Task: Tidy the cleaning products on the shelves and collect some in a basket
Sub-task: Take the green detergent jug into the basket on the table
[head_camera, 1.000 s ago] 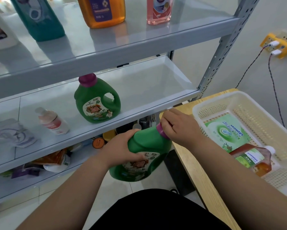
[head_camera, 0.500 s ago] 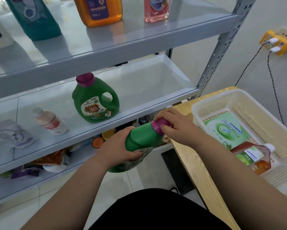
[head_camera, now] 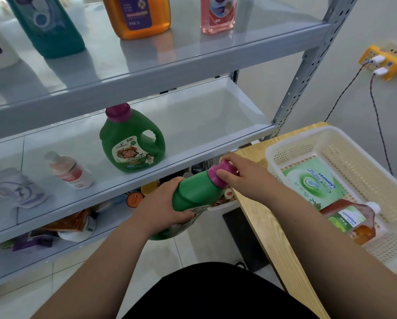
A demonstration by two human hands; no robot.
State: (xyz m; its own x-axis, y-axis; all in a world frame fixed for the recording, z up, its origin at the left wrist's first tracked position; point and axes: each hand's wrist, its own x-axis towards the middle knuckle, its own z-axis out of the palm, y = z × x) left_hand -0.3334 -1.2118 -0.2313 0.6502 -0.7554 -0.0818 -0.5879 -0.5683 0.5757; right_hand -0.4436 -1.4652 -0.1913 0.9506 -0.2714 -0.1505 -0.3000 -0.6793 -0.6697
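Head view: green detergent jug (head_camera: 194, 194), tilted, in the air below the middle shelf (head_camera: 204, 125), near the basket (head_camera: 291, 153). Left hand (head_camera: 163, 208) grips the body; right hand (head_camera: 245, 178) pinches the magenta cap (head_camera: 220, 174). Recommended: check the cap is tight, support the base, lay alongside the wipes pack (head_camera: 312, 180).

Green jugs: 2. Held jug (head_camera: 194, 192) between left hand (head_camera: 164, 204) and right hand (head_camera: 243, 178); shelf jug (head_camera: 133, 143) above them. Basket (head_camera: 289, 155): 1, right of hands, containing wipes pack (head_camera: 312, 183): 1; amber bottle (head_camera: 351, 222): 1.
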